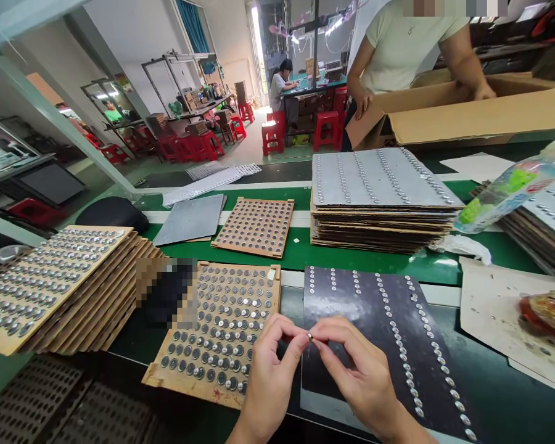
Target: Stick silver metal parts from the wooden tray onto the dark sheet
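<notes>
The left hand [275, 364] and the right hand [358, 364] meet fingertip to fingertip, each with thumb and forefinger clamped on one small metal piece [310, 337], held above the bench. Most of it is hidden by the fingers, so its shape cannot be told. It looks light, stiff and smooth, likely to slip or roll from a loose pinch but hard to break; its rim seems the natural hold, with fingertips rather than the palm.

At nine o'clock from the fingertips, the pegged board [208, 390] carries rows of round discs, some topped with shiny pieces; its near-right part lies behind the left hand. At three o'clock, the dark sheet [346, 308] bears slanting rows of studs, with bare surface between the left-hand rows. A narrow strip of bench separates board and sheet.

Farther out, a smaller board [224, 244] lies at eleven o'clock, and a tall sheet stack [374, 229] at one o'clock raises an edge to steer around.
</notes>
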Motion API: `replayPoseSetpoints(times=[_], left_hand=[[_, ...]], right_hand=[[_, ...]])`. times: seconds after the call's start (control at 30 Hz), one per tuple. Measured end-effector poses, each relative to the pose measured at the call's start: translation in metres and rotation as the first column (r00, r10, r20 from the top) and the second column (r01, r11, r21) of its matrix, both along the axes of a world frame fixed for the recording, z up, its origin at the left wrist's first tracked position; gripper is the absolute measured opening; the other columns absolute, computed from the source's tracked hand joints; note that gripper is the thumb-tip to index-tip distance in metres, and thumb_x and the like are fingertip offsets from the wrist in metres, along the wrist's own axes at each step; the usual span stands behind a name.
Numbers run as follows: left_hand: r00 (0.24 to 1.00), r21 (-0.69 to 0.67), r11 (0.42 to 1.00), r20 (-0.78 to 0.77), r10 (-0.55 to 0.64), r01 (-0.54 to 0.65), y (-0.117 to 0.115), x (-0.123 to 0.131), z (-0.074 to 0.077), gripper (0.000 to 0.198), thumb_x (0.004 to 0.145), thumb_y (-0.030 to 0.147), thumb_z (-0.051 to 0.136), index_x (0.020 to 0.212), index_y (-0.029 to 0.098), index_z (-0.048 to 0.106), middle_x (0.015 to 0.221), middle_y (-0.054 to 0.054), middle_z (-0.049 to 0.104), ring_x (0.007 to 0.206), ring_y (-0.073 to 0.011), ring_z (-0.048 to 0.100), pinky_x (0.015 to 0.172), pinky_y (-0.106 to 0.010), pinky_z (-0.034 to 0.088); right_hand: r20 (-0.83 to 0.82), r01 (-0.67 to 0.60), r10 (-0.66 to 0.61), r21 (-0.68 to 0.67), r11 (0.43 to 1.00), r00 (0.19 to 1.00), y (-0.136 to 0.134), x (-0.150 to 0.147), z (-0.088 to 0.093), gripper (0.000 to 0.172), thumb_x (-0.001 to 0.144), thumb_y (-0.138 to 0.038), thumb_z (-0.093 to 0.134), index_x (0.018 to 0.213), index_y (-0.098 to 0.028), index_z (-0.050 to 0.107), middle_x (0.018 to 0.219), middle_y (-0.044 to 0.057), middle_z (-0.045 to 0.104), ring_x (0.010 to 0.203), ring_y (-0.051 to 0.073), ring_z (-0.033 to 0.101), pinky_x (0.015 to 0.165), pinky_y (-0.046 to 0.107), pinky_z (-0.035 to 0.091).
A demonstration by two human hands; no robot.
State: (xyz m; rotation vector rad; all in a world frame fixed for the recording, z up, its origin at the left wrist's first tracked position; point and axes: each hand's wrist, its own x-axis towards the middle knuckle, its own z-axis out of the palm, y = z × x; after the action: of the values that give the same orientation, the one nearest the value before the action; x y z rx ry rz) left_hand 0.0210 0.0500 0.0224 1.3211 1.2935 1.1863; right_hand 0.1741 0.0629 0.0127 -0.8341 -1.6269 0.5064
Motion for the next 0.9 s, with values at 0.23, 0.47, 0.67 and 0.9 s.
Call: replayPoseSetpoints(times=[0.23, 0.47, 0.67, 0.9], left_hand=[[0.994, -0.045, 0.995, 0.063, -0.085, 0.088, -0.004, -0.006, -0.001, 0.03, 0.095, 0.042, 0.066, 0.078, 0.018, 0.068, 0.08, -0.002, 0.059, 0.078, -0.0161, 0.054, 0.074, -0.025, 0.042], [0.994, -0.056, 0.995, 0.076, -0.074, 0.078, -0.018, 0.008, -0.005, 0.039, 0.099, 0.053, 0.056, 0.079, 0.019, 0.056, 0.082, -0.001, 0.053, 0.077, -0.0156, 0.052, 0.073, -0.026, 0.044], [0.999, -0.022, 0.999, 0.041, -0.032, 0.033, -0.029, 0.009, -0.015, 0.037, 0.1, 0.051, 0.054, 0.08, 0.02, 0.057, 0.083, -0.001, 0.051, 0.076, -0.0155, 0.051, 0.071, -0.025, 0.044], [0.997, -0.025, 0.999, 0.053, 0.05, -0.048, -0.037, 0.014, -0.011, 0.037, 0.098, 0.051, 0.059, 0.078, 0.02, 0.059, 0.081, -0.001, 0.053, 0.076, -0.015, 0.053, 0.072, -0.023, 0.046]], right_hand=[[0.034, 0.007, -0.007, -0.009, 1.0, 0.999, -0.01, -0.001, 0.005, 0.022, 0.091, -0.004, 0.06, 0.099, -0.023, 0.067, 0.083, 0.003, 0.074, 0.074, 0.017, 0.072, 0.067, 0.026, 0.061], [-0.185, -0.017, -0.043, -0.309, 0.951, 0.982, -0.043, -0.004, -0.02, 0.022, 0.093, -0.014, 0.065, 0.112, -0.025, 0.07, 0.1, 0.006, 0.073, 0.086, 0.018, 0.074, 0.076, 0.025, 0.063], [-0.395, -0.059, -0.153, -0.476, 0.878, 0.906, -0.057, -0.016, -0.023, 0.02, 0.09, -0.025, 0.074, 0.109, -0.028, 0.071, 0.101, 0.005, 0.064, 0.079, 0.014, 0.069, 0.07, 0.021, 0.061], [-0.328, 0.09, -0.209, -0.344, 0.935, 0.921, -0.056, -0.028, -0.012, 0.016, 0.092, -0.011, 0.065, 0.092, -0.026, 0.07, 0.089, 0.002, 0.07, 0.082, 0.012, 0.071, 0.072, 0.016, 0.059]])
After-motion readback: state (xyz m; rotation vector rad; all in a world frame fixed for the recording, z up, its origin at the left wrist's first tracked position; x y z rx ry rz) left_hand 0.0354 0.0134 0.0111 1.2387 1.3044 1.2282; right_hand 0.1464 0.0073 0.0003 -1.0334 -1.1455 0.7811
